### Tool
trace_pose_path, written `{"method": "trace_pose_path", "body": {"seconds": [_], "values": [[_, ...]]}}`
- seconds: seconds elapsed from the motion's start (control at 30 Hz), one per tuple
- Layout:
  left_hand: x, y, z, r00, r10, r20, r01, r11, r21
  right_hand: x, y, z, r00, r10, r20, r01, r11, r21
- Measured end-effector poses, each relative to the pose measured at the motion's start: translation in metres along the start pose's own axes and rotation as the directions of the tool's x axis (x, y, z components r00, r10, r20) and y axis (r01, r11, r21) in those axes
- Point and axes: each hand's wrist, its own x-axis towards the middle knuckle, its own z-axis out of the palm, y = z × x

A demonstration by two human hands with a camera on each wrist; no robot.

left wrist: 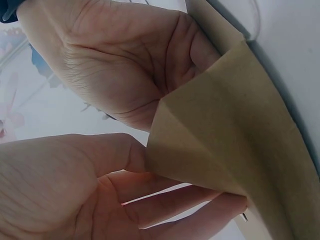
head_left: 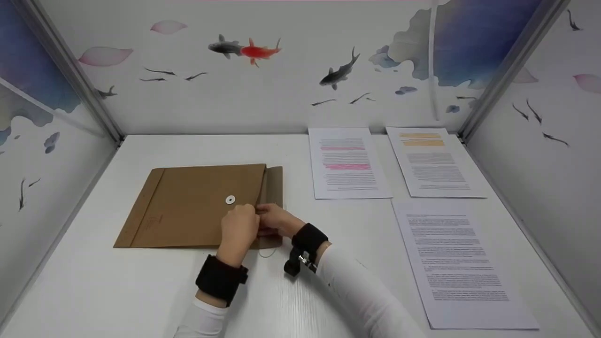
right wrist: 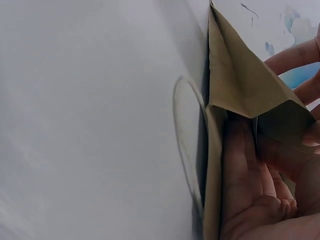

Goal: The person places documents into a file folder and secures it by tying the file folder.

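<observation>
Envelope: a brown kraft envelope (head_left: 197, 204) lies flat on the white bench (head_left: 117, 291), left of centre and nearer the left edge than the right, its flap end turned toward the middle.
Flap: the flap (head_left: 273, 188) at the envelope's right end is partly lifted; the wrist views show its corner folded up off the bench.
Fastener: a white round button (head_left: 230, 200) sits on the envelope's face, just beyond the left hand.
String: a thin loop of string (head_left: 267, 253) lies on the bench by the envelope's near right corner.
Left hand: the left hand (head_left: 238, 230) comes in from the near edge, wrist straight, knuckles up, its grip pinching the flap's lower part.
Right hand: the right hand (head_left: 277, 219) comes in from the near right, forearm angled across the bench, wrist bent inward; fingers slip under the flap, thumb on top, grasping it.
Hands together: touching, side by side at the flap.
Papers: three printed sheets (head_left: 347, 162) lie toward the right edge and far right corner.
</observation>
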Motion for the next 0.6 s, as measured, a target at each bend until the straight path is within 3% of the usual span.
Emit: {"method": "trace_pose_path", "body": {"seconds": [0.2,0.6], "values": [[0.000,-0.002,-0.001,1.000,-0.008,0.013,0.008,1.000,-0.021,-0.001,0.003,-0.001,1.000,-0.011,-0.019,0.011,1.000,-0.007],[0.002,-0.002,0.003,1.000,-0.011,0.001,0.011,1.000,-0.011,-0.010,0.007,-0.010,0.989,-0.139,-0.041,0.137,0.990,-0.042]]}}
